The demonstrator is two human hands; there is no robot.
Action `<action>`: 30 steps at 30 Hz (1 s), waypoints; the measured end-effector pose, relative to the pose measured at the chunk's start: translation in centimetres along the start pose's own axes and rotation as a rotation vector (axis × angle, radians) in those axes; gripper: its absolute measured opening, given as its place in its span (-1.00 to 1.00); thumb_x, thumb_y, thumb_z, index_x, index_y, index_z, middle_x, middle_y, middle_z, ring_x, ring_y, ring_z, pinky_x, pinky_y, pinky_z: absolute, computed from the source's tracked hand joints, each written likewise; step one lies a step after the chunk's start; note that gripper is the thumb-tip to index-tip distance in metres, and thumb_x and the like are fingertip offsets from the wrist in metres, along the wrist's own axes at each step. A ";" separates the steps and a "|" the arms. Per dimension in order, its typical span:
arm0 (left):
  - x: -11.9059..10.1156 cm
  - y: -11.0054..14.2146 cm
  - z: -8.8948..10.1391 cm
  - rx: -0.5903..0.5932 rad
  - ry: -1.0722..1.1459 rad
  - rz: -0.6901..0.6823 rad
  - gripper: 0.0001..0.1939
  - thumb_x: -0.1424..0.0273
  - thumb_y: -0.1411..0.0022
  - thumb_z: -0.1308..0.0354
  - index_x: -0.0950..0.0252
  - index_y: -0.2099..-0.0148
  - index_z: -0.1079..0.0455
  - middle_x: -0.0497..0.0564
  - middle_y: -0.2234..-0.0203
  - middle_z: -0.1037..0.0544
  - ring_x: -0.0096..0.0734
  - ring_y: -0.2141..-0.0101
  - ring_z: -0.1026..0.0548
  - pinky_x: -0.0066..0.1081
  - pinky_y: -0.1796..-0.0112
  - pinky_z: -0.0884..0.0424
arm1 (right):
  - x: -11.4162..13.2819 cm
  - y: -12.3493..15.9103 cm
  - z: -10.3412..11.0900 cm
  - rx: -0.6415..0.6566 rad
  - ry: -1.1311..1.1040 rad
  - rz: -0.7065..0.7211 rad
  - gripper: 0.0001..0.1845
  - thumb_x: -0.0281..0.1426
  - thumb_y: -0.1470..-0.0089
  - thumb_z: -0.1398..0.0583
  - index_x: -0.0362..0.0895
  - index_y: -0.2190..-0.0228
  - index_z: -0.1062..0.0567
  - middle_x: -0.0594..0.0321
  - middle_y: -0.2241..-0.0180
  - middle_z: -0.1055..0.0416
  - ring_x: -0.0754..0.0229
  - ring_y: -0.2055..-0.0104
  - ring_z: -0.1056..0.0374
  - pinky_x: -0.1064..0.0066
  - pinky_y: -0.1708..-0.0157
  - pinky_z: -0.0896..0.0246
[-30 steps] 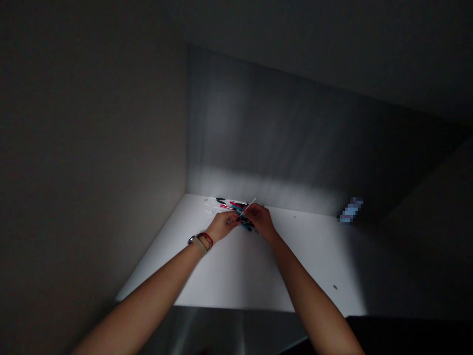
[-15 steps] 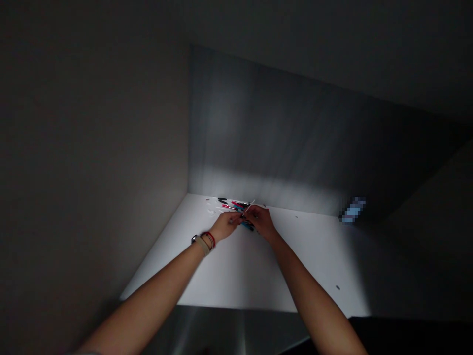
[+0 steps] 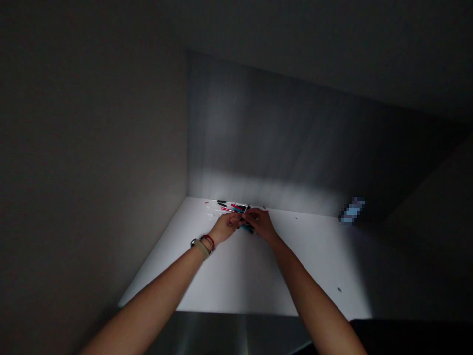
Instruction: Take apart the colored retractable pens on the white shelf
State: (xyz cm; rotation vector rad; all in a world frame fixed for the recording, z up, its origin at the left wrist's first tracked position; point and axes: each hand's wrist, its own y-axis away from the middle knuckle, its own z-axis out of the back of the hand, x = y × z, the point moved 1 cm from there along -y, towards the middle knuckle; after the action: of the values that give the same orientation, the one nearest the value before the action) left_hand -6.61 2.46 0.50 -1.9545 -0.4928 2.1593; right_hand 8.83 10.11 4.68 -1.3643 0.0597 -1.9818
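Observation:
Both my arms reach forward over a white table point(image 3: 240, 276) lit by a patch of light in a dark room. My left hand point(image 3: 226, 226), with a watch and red bands on the wrist, and my right hand point(image 3: 260, 222) meet at the far edge of the table, fingers closed together on a small thin pen-like piece point(image 3: 245, 212) between them. Just behind the hands lies a loose heap of several pens point(image 3: 232, 206) with black, red and blue parts, close to the wall.
A grey wall stands right behind the table and another wall closes the left side. A small blurred blue thing point(image 3: 351, 211) sits at the table's far right. A few tiny specks lie on the white top, one at the right point(image 3: 339, 290).
The thin pale piece that stuck up between my hands has come lower and is mostly hidden. Both hands stay together at the same spot.

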 end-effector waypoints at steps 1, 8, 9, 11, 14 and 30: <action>0.1 0.0 0.0 0.000 -0.013 -0.004 -0.66 0.26 -0.13 -0.24 0.35 0.09 -0.48 0.06 0.38 -0.61 -0.39 0.40 -0.51 -0.44 0.36 -0.39 | 0.2 0.0 0.2 -0.032 -0.016 0.005 -0.66 -0.12 0.03 -0.27 -0.16 0.37 -0.57 0.16 0.37 -0.54 0.13 0.35 -0.44 0.35 0.32 -0.32; 0.1 0.2 0.1 -0.028 -0.124 -0.034 -0.69 0.23 -0.14 -0.25 0.33 0.14 -0.50 0.11 0.29 -0.62 -0.31 0.28 -0.55 -0.38 0.21 -0.44 | 1.0 -0.2 0.7 -0.060 -0.081 0.032 -0.64 -0.09 0.00 -0.25 -0.14 0.37 -0.59 0.15 0.34 -0.55 0.12 0.30 -0.45 0.34 0.27 -0.34; 0.1 0.2 0.1 -0.031 -0.140 -0.040 -0.68 0.22 -0.15 -0.25 0.33 0.13 -0.50 0.11 0.29 -0.62 -0.31 0.28 -0.55 -0.38 0.22 -0.43 | 1.0 -0.2 0.7 -0.045 -0.085 0.022 -0.63 -0.09 0.01 -0.25 -0.15 0.37 -0.59 0.16 0.35 -0.55 0.12 0.32 -0.45 0.35 0.30 -0.34; 0.1 0.3 0.1 -0.036 -0.163 -0.047 -0.68 0.21 -0.16 -0.24 0.33 0.14 -0.50 0.10 0.30 -0.62 -0.32 0.30 -0.54 -0.38 0.24 -0.43 | 0.9 -0.1 0.6 -0.019 -0.094 -0.007 -0.61 -0.07 0.01 -0.25 -0.15 0.36 -0.58 0.17 0.38 -0.54 0.14 0.36 -0.43 0.37 0.38 -0.33; -0.4 0.3 0.1 -0.064 -0.144 -0.051 -0.69 0.20 -0.17 -0.21 0.32 0.16 -0.49 0.09 0.32 -0.61 -0.32 0.32 -0.54 -0.39 0.26 -0.42 | 0.8 0.0 0.5 -0.003 -0.105 -0.047 -0.58 -0.05 0.00 -0.23 -0.16 0.33 -0.57 0.18 0.39 -0.53 0.15 0.39 -0.42 0.40 0.45 -0.31; -1.9 0.5 2.7 -0.516 -0.206 -0.022 -0.70 0.22 -0.20 -0.16 0.33 0.15 -0.53 0.07 0.35 -0.59 -0.37 0.38 -0.45 -0.41 0.29 -0.34 | -2.5 -0.3 2.4 0.292 0.493 -0.086 -0.95 -0.47 0.11 -0.32 -0.14 0.55 -0.54 0.28 0.53 -0.49 0.20 0.46 -0.40 0.46 0.47 -0.15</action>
State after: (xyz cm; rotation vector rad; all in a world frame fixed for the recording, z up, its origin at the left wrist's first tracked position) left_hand -9.03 1.01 2.29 -1.9353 -1.2038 2.4079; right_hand 11.13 12.56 3.89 -0.6872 -0.0597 -2.2543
